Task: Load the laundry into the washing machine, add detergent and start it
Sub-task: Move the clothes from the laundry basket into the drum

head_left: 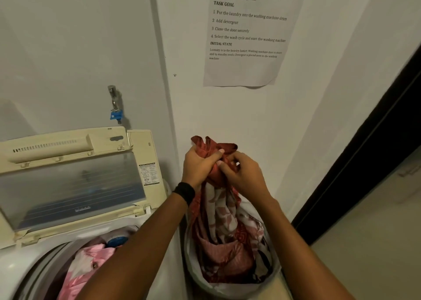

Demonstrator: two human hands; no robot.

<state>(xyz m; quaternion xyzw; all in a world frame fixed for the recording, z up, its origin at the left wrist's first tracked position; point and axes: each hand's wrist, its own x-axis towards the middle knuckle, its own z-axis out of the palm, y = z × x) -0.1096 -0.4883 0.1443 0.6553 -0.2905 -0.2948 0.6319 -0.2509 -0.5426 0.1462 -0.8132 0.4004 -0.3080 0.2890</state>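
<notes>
- The red cloth (224, 211) hangs long, straight up and down, with its top bunched in both hands and its bottom in the laundry basket (200, 281).
- The left hand (200, 165) grips the top of the cloth with its fingers curled tight.
- The right hand (243, 174) pinches the cloth just beside it, and the two hands touch.
- The washing machine (34, 265) is to the left of the hands and lower down, with its lid (68, 186) up.
- Pink clothes (91, 261) lie in the drum.
- The left hand is nearer the drum, so I think the cloth must lift clear and swing left.
</notes>
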